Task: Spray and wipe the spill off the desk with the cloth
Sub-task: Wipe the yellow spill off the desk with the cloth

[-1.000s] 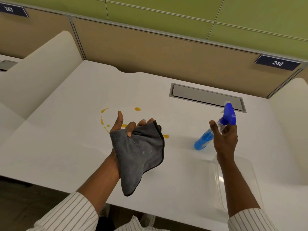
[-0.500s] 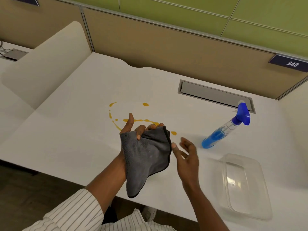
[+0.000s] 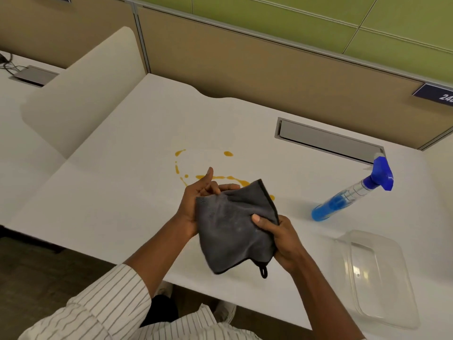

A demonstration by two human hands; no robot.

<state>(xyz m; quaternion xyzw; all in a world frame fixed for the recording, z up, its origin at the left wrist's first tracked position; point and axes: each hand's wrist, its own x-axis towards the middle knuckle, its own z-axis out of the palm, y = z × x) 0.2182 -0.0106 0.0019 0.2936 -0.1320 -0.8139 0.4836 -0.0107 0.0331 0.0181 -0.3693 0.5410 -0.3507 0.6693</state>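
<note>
Grey cloth (image 3: 235, 227) centre frame, held above the white desk (image 3: 110, 192). Grip: left hand (image 3: 196, 202) clasps its upper-left edge, thumb raised; right hand (image 3: 284, 241) pinches its right edge. Orange spill (image 3: 220, 177) just behind. Spray bottle (image 3: 343, 197) right; clear tub (image 3: 382, 278) lower right.

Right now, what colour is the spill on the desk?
The spill is orange-yellow, seen best in the head view.
</note>
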